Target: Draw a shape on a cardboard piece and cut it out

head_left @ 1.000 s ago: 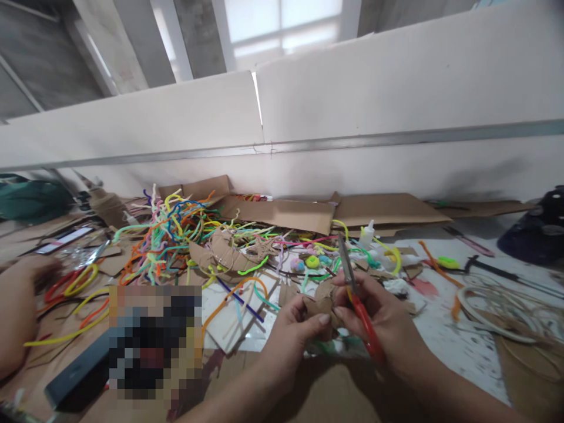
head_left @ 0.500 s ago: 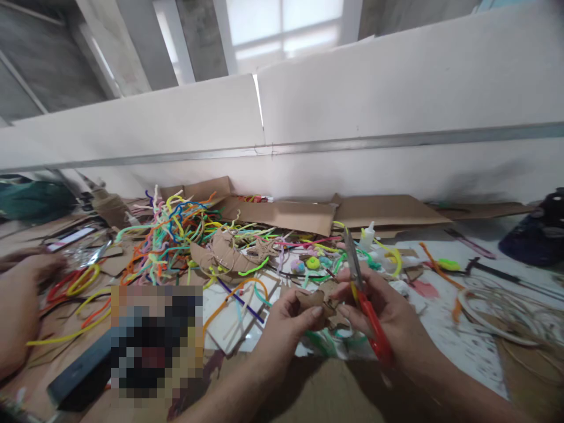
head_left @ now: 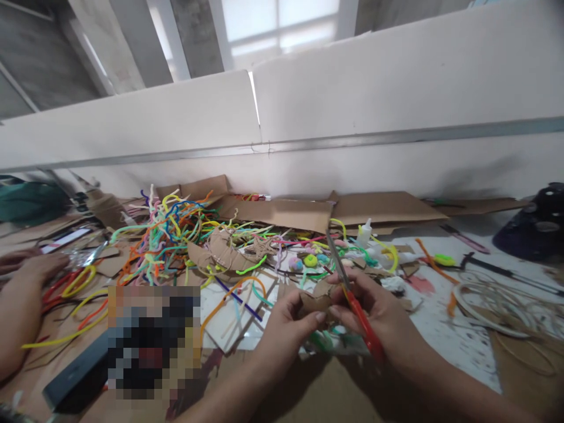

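Observation:
My left hand [head_left: 288,323] pinches a small brown cardboard piece [head_left: 315,301] with a curved, cut edge between thumb and fingers. My right hand [head_left: 381,308] carries red-handled scissors [head_left: 365,323] against its palm, their blades pointing up and away to the left. The fingertips of that same hand also touch the cardboard at its right side, close to my left thumb. Both hands hover above the cluttered table, over green strands and white paper. Part of the cardboard is hidden behind the fingers.
Colourful pipe cleaners [head_left: 165,235] heap up at left centre, beside a cardboard crescent [head_left: 220,252]. A glue bottle [head_left: 364,234] stands behind my right hand. Coiled cord [head_left: 493,308] lies right. Another person's arm [head_left: 20,317] reaches in at left, near yellow-and-red scissors [head_left: 79,282].
The cardboard piece has been turned in my fingers. My right hand has shifted slightly left, and the scissor blades lean further left. The other person's hand has moved a little.

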`<move>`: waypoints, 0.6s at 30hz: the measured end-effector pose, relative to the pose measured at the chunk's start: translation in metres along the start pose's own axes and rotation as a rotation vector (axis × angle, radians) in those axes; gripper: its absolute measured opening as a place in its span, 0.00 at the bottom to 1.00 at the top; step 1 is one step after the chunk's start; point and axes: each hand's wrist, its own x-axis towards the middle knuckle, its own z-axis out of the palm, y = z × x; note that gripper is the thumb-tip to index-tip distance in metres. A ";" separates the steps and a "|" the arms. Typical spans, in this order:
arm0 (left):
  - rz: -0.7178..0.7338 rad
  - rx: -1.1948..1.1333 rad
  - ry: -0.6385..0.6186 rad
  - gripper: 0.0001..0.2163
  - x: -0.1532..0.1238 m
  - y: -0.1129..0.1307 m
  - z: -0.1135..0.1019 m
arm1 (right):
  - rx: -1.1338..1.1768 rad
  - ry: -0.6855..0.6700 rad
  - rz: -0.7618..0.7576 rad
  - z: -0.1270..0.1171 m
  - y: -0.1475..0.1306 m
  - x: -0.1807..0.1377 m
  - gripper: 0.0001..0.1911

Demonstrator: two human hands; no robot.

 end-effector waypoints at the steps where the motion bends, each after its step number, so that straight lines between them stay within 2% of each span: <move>1: -0.001 0.008 0.002 0.20 0.000 -0.001 0.000 | -0.005 -0.001 0.002 0.000 0.000 0.000 0.21; 9: -0.019 0.038 0.011 0.19 -0.003 0.006 0.004 | 0.032 0.003 0.022 0.000 -0.008 0.001 0.21; 18: 0.000 -0.010 0.048 0.20 0.000 0.004 0.001 | 0.153 -0.044 0.047 0.000 -0.003 0.005 0.23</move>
